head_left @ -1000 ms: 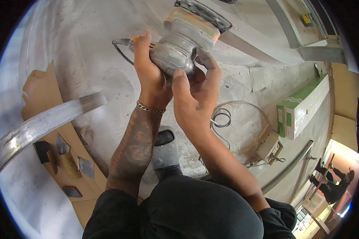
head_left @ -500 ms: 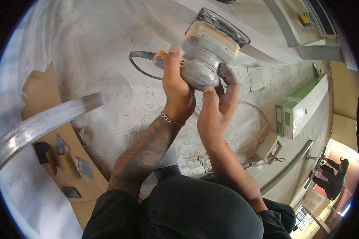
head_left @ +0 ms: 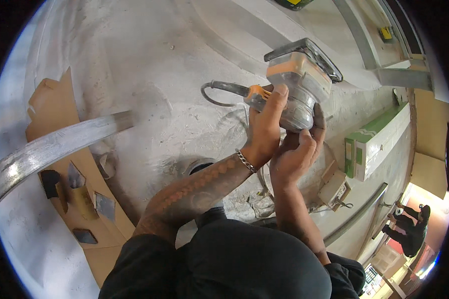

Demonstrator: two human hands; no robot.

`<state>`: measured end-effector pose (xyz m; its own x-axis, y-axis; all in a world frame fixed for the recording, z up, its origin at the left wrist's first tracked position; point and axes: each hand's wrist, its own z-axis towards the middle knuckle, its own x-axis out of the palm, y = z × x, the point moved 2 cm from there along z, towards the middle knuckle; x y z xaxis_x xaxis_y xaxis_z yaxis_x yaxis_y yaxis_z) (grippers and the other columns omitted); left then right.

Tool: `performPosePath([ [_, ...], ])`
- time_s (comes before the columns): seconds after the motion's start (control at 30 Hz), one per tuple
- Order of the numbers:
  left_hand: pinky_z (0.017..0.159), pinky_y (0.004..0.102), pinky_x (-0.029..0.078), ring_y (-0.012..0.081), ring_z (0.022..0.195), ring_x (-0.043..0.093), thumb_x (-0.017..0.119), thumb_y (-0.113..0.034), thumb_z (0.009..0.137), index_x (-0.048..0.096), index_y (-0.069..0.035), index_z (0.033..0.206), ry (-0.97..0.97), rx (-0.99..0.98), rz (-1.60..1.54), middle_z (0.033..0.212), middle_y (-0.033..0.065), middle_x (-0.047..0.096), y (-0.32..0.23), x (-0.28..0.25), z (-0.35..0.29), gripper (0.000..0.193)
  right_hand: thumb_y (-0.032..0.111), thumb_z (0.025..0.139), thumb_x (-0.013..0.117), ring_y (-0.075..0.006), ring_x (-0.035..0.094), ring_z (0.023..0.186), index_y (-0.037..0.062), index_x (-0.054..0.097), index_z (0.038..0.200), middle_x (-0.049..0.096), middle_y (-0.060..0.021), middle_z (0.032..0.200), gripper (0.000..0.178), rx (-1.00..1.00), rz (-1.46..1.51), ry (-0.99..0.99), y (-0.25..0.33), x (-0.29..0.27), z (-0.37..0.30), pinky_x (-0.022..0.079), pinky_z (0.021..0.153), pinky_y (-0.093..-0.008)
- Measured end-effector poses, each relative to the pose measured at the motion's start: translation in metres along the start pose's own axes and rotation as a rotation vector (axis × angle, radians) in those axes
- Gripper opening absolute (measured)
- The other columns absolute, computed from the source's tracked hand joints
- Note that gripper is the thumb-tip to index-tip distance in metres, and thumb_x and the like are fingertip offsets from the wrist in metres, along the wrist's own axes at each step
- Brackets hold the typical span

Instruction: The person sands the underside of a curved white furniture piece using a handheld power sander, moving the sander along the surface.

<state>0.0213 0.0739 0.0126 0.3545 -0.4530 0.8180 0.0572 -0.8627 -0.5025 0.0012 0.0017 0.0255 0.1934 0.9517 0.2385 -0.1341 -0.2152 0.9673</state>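
Both my hands hold up a dusty orange and grey electric sander (head_left: 299, 87) in front of me. Its dark flat pad is turned up and away from me. My left hand (head_left: 264, 122) is wrapped round the body, thumb along its near side, with a silver chain bracelet on the wrist. Around the rounded end cap my right hand (head_left: 299, 154) closes, thumb and fingers pressing on it. A black power cord (head_left: 222, 85) loops out to the left from the orange end. The fingers behind the sander are partly hidden.
At left a curved metal strip (head_left: 60, 142) crosses over a cardboard sheet (head_left: 105, 249) bearing sandpaper pieces and a phone (head_left: 85, 235). On the dusty floor at right lie a green and white box (head_left: 379, 142) and a small power box (head_left: 333, 190). Another person (head_left: 412, 229) works far right.
The sander and both hands have shifted to the right and slightly down toward me. The grip stays on it. The distant person has moved slightly.
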Motion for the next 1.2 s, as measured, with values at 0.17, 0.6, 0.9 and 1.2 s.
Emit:
performPosePath([
  [0.17,0.074,0.0284,0.047,0.0103,0.086,0.054,0.056,-0.037,0.096,0.061,0.001,0.104,0.010,0.032,0.083,0.094,0.0049,0.061,-0.005,-0.011,0.003,0.039,0.007,0.084,0.038,-0.0267,0.044,0.123,-0.0074,0.036,0.136,0.041,-0.0192,0.136,0.054,0.012,0.042,0.004,0.000,0.013,-0.003,0.035,0.105,-0.0376],
  [0.6,0.074,0.0291,0.048,0.0144,0.088,0.060,0.051,-0.051,0.095,0.061,-0.010,0.109,0.043,0.036,-0.077,0.100,0.0052,0.061,-0.091,-0.020,0.019,0.045,0.000,0.091,0.054,-0.0206,0.051,0.114,-0.0051,0.037,0.135,0.048,-0.0162,0.128,0.048,0.091,-0.039,0.218,0.013,0.073,-0.019,0.043,0.094,-0.0305],
  [0.9,0.082,0.0339,0.050,0.0175,0.096,0.061,0.044,-0.047,0.098,0.052,-0.008,0.121,0.050,-0.078,-0.018,0.108,0.0069,0.060,-0.063,-0.027,0.018,0.046,0.004,0.092,0.055,-0.0231,0.048,0.118,-0.0055,0.032,0.138,0.043,-0.0192,0.134,0.052,0.101,-0.125,0.178,0.008,0.057,-0.020,0.043,0.097,-0.0342],
  [1.2,0.075,0.0277,0.044,0.0091,0.086,0.052,0.056,-0.043,0.095,0.058,-0.002,0.104,0.047,-0.048,0.034,0.095,0.0022,0.057,-0.019,-0.022,0.007,0.042,0.000,0.085,0.046,-0.0285,0.044,0.123,-0.0045,0.032,0.138,0.040,-0.0209,0.136,0.055,0.055,-0.077,-0.003,-0.002,0.031,-0.013,0.037,0.105,-0.0387],
])
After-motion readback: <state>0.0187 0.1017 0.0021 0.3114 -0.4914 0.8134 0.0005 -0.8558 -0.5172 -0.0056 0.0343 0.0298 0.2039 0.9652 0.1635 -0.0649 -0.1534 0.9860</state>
